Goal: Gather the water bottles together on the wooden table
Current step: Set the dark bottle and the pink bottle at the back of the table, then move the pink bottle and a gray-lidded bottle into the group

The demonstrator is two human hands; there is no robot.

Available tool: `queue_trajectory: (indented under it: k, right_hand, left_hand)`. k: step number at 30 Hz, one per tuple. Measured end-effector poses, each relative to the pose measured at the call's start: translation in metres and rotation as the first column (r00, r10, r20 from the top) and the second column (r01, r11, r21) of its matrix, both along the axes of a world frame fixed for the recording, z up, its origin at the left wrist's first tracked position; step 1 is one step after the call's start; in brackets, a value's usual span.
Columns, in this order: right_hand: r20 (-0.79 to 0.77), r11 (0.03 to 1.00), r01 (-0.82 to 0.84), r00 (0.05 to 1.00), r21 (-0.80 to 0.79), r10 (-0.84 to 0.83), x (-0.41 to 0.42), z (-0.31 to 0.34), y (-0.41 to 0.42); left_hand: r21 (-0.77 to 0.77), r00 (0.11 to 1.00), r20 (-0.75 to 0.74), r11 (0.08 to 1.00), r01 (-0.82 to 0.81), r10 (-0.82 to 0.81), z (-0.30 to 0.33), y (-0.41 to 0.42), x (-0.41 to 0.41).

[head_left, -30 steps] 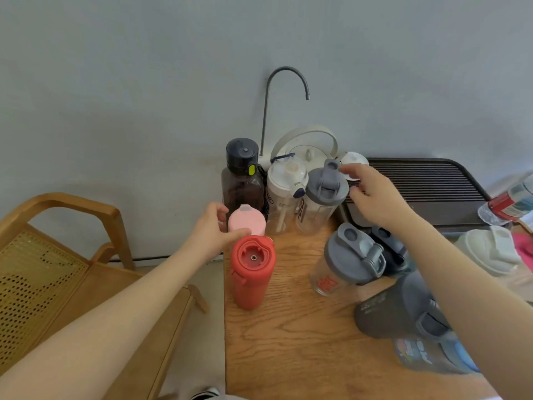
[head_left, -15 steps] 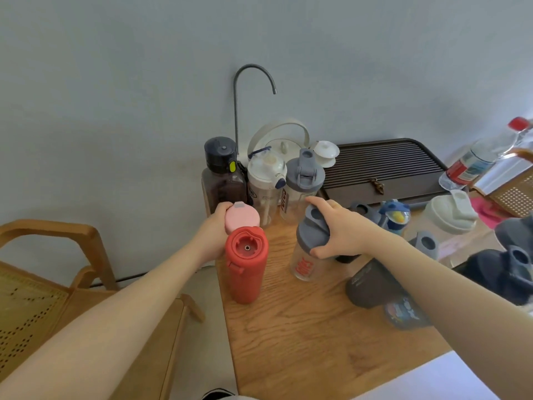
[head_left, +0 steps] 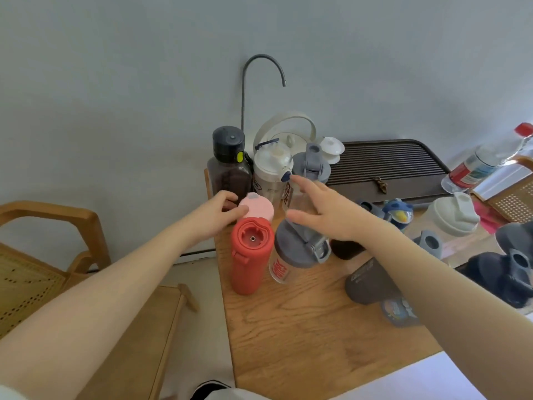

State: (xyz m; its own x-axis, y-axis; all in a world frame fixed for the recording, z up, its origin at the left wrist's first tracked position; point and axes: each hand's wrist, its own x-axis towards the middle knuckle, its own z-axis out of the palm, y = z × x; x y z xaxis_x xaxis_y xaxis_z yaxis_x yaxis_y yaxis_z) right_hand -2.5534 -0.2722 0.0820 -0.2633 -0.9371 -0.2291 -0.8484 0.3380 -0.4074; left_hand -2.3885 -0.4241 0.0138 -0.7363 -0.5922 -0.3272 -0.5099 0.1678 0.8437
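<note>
At the back left corner of the wooden table [head_left: 302, 336] stand a dark brown bottle [head_left: 229, 168], a white shaker [head_left: 271, 174] and a grey-lidded shaker [head_left: 313, 166]. In front of them my left hand [head_left: 219, 212] grips a pink-lidded bottle [head_left: 258, 207]. A red bottle [head_left: 249, 255] stands just before it, touching a clear grey-lidded shaker [head_left: 294, 255] on its right. My right hand [head_left: 328, 215] hovers over that shaker with fingers spread, holding nothing. A dark grey bottle [head_left: 367, 281], a blue child's bottle [head_left: 399, 212], a white-lidded bottle [head_left: 451, 216] and a black bottle [head_left: 507, 272] sit further right.
A slatted dark tea tray [head_left: 389, 163] lies at the back, with a white kettle [head_left: 285, 131] and a gooseneck tap [head_left: 261, 70] beside it. A plastic water bottle [head_left: 484, 163] leans at the far right. A wooden cane chair [head_left: 43, 255] stands left of the table.
My right hand slid the clear grey-lidded shaker left against the red bottle and let go, now open above it. My left hand stays on the pink-lidded bottle.
</note>
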Motion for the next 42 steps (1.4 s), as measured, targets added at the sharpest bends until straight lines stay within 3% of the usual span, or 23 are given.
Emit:
queue_trajectory:
  k: [2,4,8,12,17,24,29,31,34,37,40,42]
  right_hand:
    - [0.088,0.996,-0.005,0.996,-0.093,0.013,-0.005,0.009,-0.012]
    - [0.130,0.996,-0.053,0.990,-0.070,0.062,-0.008,0.010,-0.026]
    - [0.185,0.969,-0.229,0.960,0.091,0.210,-0.012,-0.007,-0.048]
    - [0.233,0.940,-0.320,0.929,0.122,0.286,-0.017,-0.021,-0.061]
    - [0.232,0.915,-0.387,0.906,0.113,0.355,-0.028,-0.031,-0.074]
    - [0.077,0.769,-0.602,0.795,0.213,0.601,-0.029,-0.026,-0.096]
    - [0.051,0.735,-0.616,0.775,0.285,0.630,-0.027,-0.036,-0.109]
    - [0.040,0.723,-0.632,0.760,0.279,0.649,-0.025,-0.037,-0.110]
    - [0.014,0.690,-0.657,0.727,0.303,0.686,-0.023,-0.039,-0.107]
    - [-0.057,0.690,-0.648,0.714,0.322,0.698,-0.031,-0.037,-0.103]
    - [-0.060,0.699,-0.648,0.719,0.304,0.693,-0.048,-0.038,-0.094]
    - [-0.051,0.702,-0.650,0.722,0.290,0.690,-0.056,-0.040,-0.086]
  left_hand:
    - [0.006,0.980,-0.194,0.999,-0.036,0.037,0.012,0.006,0.015]
    - [0.049,0.957,-0.285,0.996,0.068,-0.052,0.025,0.017,0.029]
    - [-0.184,0.958,-0.054,0.946,0.268,-0.282,0.029,0.048,0.035]
    - [-0.315,0.978,-0.117,0.940,0.132,-0.176,0.022,0.064,0.032]
    - [-0.370,0.982,-0.079,0.919,0.133,-0.174,0.025,0.087,0.047]
    - [-0.327,0.984,-0.002,0.930,0.168,-0.178,0.028,0.118,0.045]
    - [-0.080,0.969,0.113,0.970,0.229,-0.220,0.047,0.120,0.043]
    - [-0.069,0.975,0.115,0.977,0.200,-0.192,0.057,0.115,0.036]
    - [-0.254,0.997,0.010,0.964,0.076,-0.076,0.066,0.104,0.015]
    - [-0.350,0.997,0.033,0.933,0.079,-0.072,0.067,0.094,0.001]
    - [-0.402,0.979,0.084,0.892,0.205,-0.187,0.061,0.087,-0.011]
    - [-0.522,0.919,0.228,0.756,0.394,-0.321,0.054,0.083,-0.023]
